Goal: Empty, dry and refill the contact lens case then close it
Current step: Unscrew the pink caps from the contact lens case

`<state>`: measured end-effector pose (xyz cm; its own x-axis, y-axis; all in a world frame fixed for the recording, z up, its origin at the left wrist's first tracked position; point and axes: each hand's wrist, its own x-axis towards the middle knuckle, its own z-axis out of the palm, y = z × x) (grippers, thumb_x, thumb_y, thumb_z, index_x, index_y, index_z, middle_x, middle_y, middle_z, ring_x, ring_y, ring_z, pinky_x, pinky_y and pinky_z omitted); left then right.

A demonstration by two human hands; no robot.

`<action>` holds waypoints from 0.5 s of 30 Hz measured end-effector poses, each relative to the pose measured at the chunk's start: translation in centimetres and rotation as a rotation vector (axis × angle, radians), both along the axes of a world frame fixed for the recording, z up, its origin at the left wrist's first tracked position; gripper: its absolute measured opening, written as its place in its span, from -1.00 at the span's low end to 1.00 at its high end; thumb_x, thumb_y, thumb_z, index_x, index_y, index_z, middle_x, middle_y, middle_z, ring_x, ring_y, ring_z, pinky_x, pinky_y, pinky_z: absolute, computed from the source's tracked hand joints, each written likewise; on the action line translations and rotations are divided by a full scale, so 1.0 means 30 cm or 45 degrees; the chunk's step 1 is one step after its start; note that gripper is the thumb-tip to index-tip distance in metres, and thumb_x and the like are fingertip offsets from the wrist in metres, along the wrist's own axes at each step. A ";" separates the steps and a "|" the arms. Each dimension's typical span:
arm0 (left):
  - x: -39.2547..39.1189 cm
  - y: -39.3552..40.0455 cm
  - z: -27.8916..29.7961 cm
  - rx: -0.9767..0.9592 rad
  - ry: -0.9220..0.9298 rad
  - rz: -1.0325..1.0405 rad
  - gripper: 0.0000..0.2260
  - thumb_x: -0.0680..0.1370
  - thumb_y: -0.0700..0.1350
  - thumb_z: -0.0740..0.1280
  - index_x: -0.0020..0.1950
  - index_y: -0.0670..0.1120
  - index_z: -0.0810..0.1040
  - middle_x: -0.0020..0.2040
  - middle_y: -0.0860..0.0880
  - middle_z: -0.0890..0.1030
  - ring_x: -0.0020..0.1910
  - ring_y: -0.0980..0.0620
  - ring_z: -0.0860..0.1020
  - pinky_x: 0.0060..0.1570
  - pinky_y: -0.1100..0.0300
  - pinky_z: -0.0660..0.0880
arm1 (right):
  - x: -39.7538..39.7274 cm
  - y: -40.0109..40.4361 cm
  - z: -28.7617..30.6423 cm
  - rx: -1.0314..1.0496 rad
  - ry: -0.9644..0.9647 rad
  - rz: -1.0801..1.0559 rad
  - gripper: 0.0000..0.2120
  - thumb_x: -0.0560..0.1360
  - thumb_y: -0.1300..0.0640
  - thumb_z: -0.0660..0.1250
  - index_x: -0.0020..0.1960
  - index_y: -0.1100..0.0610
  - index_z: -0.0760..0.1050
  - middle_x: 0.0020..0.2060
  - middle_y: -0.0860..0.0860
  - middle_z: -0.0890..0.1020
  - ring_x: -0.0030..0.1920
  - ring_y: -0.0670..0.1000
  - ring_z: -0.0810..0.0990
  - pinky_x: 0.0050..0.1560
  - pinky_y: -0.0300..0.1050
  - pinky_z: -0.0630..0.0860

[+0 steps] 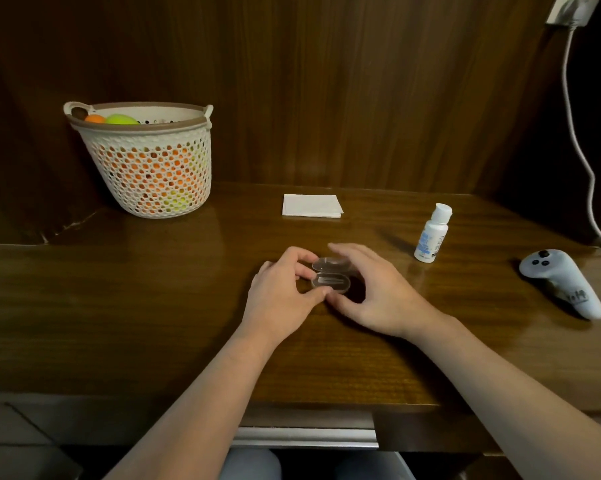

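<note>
Both hands pinch the open contact lens case (330,275) between them, left hand (285,292) and right hand (372,289) gripping its edges, so a slip could spill it onto the counter (153,306).

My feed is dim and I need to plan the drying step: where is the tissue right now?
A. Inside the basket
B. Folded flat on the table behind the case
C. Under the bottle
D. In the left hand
B: the tissue lies folded on the table beyond the case, untouched, while the left hand and right hand are both at the case.
</note>
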<state>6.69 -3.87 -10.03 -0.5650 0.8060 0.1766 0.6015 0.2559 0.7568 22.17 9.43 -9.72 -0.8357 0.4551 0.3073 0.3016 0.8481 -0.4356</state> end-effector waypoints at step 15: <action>-0.001 -0.023 0.007 0.047 0.012 -0.080 -0.74 0.62 0.02 0.46 0.30 0.18 0.68 0.27 0.21 0.67 0.36 0.15 0.53 0.47 -0.09 0.46 | 0.018 -0.018 -0.002 0.006 0.024 0.001 -0.63 0.64 0.08 0.42 0.42 -0.12 0.58 0.41 -0.20 0.60 0.41 -0.26 0.45 0.52 -0.05 0.40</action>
<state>6.66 -4.56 -9.83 -0.5114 0.8327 0.2121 0.6229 0.1893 0.7590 22.71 8.88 -9.79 -0.8302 0.4528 0.3251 0.2925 0.8504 -0.4373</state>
